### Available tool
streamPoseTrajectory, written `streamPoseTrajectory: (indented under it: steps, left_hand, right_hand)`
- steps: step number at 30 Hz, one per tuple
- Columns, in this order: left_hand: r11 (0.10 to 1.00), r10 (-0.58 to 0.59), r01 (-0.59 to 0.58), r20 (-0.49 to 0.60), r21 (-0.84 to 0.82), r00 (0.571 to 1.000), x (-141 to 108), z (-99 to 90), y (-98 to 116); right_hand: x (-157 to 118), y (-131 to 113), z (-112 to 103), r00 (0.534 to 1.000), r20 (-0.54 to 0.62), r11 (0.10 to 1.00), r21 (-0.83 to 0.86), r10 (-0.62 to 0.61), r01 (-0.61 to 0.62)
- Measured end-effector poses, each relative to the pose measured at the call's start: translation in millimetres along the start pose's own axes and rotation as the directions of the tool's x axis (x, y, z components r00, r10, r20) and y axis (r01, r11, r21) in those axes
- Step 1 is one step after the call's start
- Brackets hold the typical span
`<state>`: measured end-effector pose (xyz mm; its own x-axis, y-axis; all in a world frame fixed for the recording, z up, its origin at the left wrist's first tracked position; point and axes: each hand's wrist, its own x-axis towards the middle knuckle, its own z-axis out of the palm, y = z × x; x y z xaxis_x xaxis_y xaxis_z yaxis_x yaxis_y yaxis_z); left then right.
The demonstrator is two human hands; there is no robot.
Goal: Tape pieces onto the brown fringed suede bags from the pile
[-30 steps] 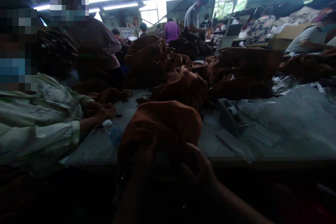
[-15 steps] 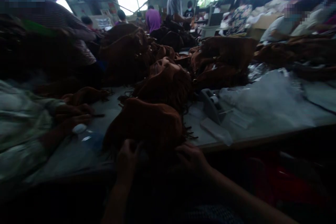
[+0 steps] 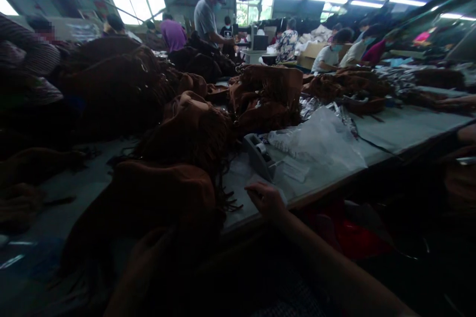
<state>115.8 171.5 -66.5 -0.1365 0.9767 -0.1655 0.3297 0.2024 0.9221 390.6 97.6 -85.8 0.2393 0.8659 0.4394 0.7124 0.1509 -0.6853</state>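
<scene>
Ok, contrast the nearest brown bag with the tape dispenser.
The brown bag is soft-looking and slumped; the gray tape dispenser looks rigid. The brown bag looks larger than the tape dispenser. The left hand is at the brown bag; the right hand is near the tape dispenser. Both are on the pale table.

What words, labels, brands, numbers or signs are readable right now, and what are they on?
Nothing can be read.
Pale print on the black shirt in the background: too small to read.
Tape dispenser: no legible marking.
Brown bag nearest the left hand: too dark to tell whether it carries a label.
</scene>
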Motion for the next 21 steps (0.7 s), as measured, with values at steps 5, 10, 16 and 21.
streamPoseTrajectory:
  steps: [5,10,16,21]
  left_hand:
    - [0.879,-0.232,0.290,0.192,-0.378,0.954,-7.2,-5.4,-8.0]
    - [0.746,-0.302,0.387,0.243,-0.542,0.922,-11.2,-7.0,-15.9]
    - [0.658,-0.339,0.461,0.312,-0.596,0.888,-9.3,-4.8,-21.6]
    - [0.590,-0.342,0.487,0.348,-0.644,0.873,-10.2,-0.2,-22.4]
  right_hand:
    - [58.9,20.6,11.3,0.979,0.186,0.915,-0.404,0.085,-0.003]
    - [75.3,36.7,43.0,0.931,0.298,0.856,-0.517,0.208,-0.026]
    - [70.8,36.9,28.7,0.969,0.131,0.922,-0.356,0.207,-0.149]
    - [59.2,-20.2,3.4,0.931,0.101,0.622,0.718,0.350,-0.312]
